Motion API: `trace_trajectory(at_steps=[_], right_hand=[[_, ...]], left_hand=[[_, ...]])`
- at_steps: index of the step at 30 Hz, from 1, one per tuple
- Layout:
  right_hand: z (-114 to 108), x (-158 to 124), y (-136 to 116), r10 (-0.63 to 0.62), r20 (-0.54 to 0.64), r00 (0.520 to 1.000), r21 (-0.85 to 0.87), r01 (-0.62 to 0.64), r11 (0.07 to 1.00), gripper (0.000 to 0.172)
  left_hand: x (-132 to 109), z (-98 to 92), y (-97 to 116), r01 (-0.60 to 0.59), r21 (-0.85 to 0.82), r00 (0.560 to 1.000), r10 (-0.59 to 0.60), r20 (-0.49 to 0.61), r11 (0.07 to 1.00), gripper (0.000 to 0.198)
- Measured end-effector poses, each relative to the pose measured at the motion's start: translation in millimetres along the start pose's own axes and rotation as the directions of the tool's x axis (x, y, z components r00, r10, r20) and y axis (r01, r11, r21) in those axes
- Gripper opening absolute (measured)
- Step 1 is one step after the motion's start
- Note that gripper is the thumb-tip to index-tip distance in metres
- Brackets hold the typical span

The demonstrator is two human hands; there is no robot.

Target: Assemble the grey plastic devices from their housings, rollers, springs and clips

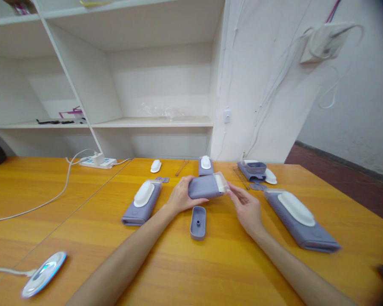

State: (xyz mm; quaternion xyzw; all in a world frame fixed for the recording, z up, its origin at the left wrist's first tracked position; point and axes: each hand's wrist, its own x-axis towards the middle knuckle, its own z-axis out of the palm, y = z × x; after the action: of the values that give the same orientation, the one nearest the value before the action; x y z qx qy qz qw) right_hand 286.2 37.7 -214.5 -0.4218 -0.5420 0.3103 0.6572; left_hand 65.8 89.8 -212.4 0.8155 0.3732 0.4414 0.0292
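Observation:
My left hand (180, 196) is wrapped round a lavender plastic casing (204, 187), held just above the wooden table (185, 263). The casing lies sideways, with a clear end piece (221, 182) pointing right. My right hand (247, 206) has its fingertips pinched on that clear end. Directly below the casing, a small lavender oval cap (198, 222) with a peg inside lies open side up on the table.
Similar lavender units with white tops lie at left (142, 201), right (301, 219) and behind (206, 165). More parts cluster at the back right (256, 170). A white power strip (97, 161), cables, a shiny disc (44, 273) and white shelving (130, 123) surround the area.

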Motion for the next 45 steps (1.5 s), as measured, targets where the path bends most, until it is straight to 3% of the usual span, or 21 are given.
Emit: trace_trajectory(at_steps=[8, 16, 20, 35, 39, 45], right_hand=[[4, 0, -3, 0.050, -0.055, 0.997, 0.000, -0.050, 0.999, 0.033], [3, 3, 3, 0.221, -0.043, 0.974, 0.039, -0.219, 0.975, 0.054], [1, 4, 4, 0.248, -0.050, 0.967, 0.077, -0.244, 0.967, 0.055], [1, 1, 11, 0.196, 0.105, 0.975, -0.048, -0.192, 0.980, 0.062], [2, -3, 7, 0.155, 0.204, 0.967, -0.100, -0.137, 0.986, 0.069], [0, -6, 5, 0.120, 0.388, 0.914, -0.002, -0.129, 0.992, 0.078]], left_hand=[[1, -1.4, 2, -0.033, 0.006, 0.999, 0.033, -0.003, 0.999, 0.081], [2, 2.2, -4, -0.228, 0.049, 0.974, 0.227, 0.020, 0.972, 0.081], [3, 2.4, -4, -0.249, 0.051, 0.968, 0.250, -0.010, 0.967, 0.079], [3, -0.6, -3, -0.247, 0.041, 0.968, 0.248, -0.024, 0.968, 0.079], [2, -0.4, -4, -0.246, 0.049, 0.967, 0.249, -0.056, 0.968, 0.079], [2, -2.2, -4, -0.265, 0.063, 0.958, 0.270, -0.100, 0.962, 0.079]])
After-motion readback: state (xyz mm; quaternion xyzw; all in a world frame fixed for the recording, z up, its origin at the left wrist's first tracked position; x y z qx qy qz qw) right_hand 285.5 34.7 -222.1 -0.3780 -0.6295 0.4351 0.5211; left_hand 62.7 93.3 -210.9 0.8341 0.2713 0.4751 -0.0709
